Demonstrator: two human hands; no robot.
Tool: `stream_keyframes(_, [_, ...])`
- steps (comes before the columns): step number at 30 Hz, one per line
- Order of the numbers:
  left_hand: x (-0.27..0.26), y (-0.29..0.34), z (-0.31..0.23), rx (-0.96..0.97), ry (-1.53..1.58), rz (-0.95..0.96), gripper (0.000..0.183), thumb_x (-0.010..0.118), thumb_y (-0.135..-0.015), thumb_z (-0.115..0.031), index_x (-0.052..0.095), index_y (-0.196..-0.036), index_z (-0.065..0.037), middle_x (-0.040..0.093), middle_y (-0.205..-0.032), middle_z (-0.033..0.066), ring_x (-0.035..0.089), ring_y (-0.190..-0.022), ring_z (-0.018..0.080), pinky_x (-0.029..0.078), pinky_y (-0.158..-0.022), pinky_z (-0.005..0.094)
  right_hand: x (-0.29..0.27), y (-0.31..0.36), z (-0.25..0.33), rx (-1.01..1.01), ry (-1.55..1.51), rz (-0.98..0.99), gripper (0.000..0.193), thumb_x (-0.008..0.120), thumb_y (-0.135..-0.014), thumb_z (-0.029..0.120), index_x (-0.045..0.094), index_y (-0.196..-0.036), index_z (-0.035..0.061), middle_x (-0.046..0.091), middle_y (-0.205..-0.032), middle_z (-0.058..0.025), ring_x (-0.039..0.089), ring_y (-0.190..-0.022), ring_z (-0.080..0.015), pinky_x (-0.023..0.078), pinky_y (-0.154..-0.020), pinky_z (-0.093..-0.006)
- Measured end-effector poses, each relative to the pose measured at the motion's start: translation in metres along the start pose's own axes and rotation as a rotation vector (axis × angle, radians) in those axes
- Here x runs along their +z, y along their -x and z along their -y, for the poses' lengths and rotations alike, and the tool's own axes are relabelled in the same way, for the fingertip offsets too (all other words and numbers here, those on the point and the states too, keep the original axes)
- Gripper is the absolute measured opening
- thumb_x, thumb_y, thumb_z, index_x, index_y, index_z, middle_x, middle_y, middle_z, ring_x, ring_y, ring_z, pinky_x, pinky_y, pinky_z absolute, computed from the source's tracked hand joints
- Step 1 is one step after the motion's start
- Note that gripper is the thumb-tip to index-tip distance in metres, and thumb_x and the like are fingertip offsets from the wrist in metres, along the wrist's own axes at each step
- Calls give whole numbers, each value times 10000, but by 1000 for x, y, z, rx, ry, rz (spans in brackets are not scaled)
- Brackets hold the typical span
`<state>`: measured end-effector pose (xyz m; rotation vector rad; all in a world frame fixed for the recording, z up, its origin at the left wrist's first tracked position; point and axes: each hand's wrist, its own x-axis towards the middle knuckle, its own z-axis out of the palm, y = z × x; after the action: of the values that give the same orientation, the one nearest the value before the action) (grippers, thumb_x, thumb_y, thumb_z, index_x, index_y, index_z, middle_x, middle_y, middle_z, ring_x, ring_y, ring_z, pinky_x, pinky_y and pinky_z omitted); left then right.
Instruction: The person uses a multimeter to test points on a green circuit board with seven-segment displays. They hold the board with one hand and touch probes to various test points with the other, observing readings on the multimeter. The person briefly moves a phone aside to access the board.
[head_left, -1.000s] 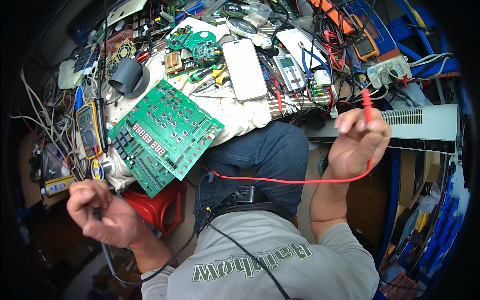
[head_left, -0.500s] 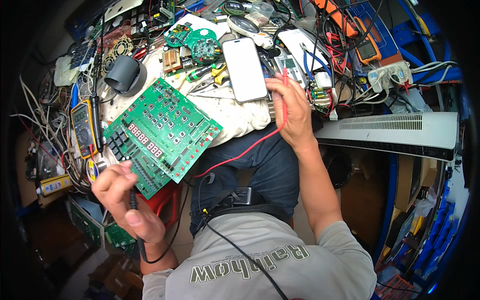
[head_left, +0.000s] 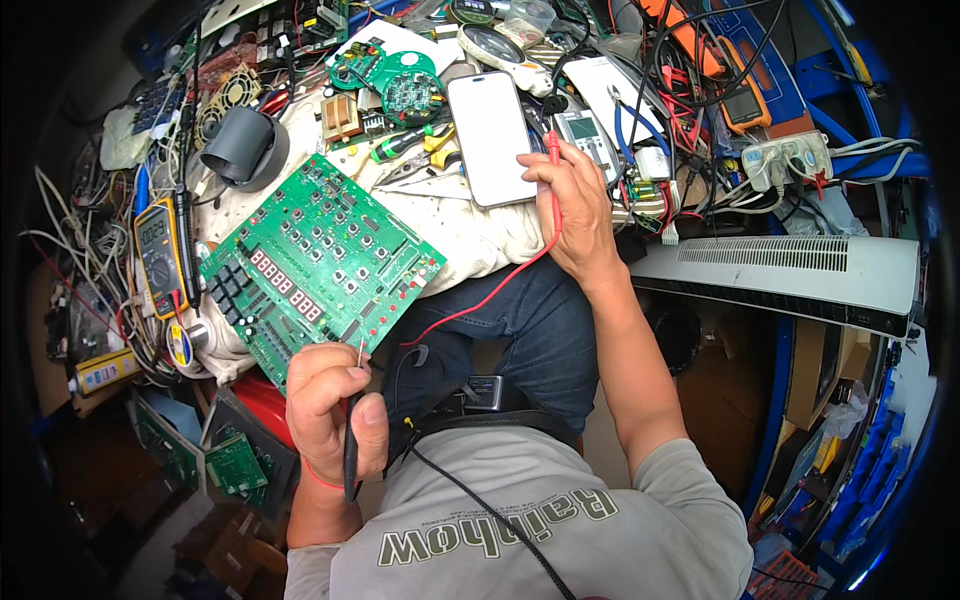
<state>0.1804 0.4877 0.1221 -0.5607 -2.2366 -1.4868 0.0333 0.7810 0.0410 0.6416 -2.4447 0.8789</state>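
My left hand (head_left: 335, 405) is closed on a black test probe (head_left: 350, 450); its thin tip points up at the near corner of a green circuit board (head_left: 405, 250). Whether the tip touches the board I cannot tell. The board bears rows of push buttons, a red-digit display and black keys, and lies tilted at the bench's near edge. In my right hand (head_left: 582, 225) is a red test probe (head_left: 555, 185), its lead trailing down to the left. That hand is beside a phone (head_left: 490, 135) with a blank white screen. Left of the board, a yellow multimeter (head_left: 160, 255) shows a reading.
A grey cup-like cylinder (head_left: 243, 150) stands behind the board. Pliers (head_left: 410, 168), round green boards (head_left: 412, 88), a magnifier (head_left: 492, 45) and tangled cables crowd the bench. An orange multimeter (head_left: 742, 100) and a power strip (head_left: 785, 160) lie at the right.
My left hand has moved right with the black probe, to the board's near corner. My right hand has shifted slightly left with the red probe. The yellow multimeter's reading has changed.
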Motion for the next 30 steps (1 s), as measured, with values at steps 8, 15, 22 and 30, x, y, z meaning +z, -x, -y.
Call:
stream_keyframes(8, [-1,-11,-6,31,-105,84,249,741,-863,-37,622,-1080,-6,647,-913,163,612,-734,264,503,-648,364,6,-14,-11,-39,52,52,298,609,-882,-54,608,-1137,100,714,-1227,-74,557,-1336,-395,380,-1141,-552])
stream_keyframes(15, [2,-13,-7,39,-133,105,291,826,-803,-43,664,-1041,-8,674,-889,137,642,-720,259,503,-604,352,8,-24,-12,-31,50,61,293,611,-887,-49,610,-1133,110,722,-1215,-77,555,-1345,-389,377,-1148,-548])
stream_keyframes(22, [5,-15,-9,16,-149,149,388,858,-774,-6,685,-1121,-20,696,-926,130,676,-774,263,537,-647,347,7,-25,-12,-47,24,21,328,616,-889,-52,634,-1175,108,723,-1208,-95,580,-1306,-399,400,-1127,-531])
stream_keyframes(30, [-14,-20,-7,87,-199,172,429,831,-804,-6,678,-1204,-21,720,-1005,152,714,-857,286,571,-713,355,-5,-20,-2,105,-164,-131,366,516,-1076,95,538,-1420,-27,717,-1267,-174,676,-1181,-257,498,-1043,-370])
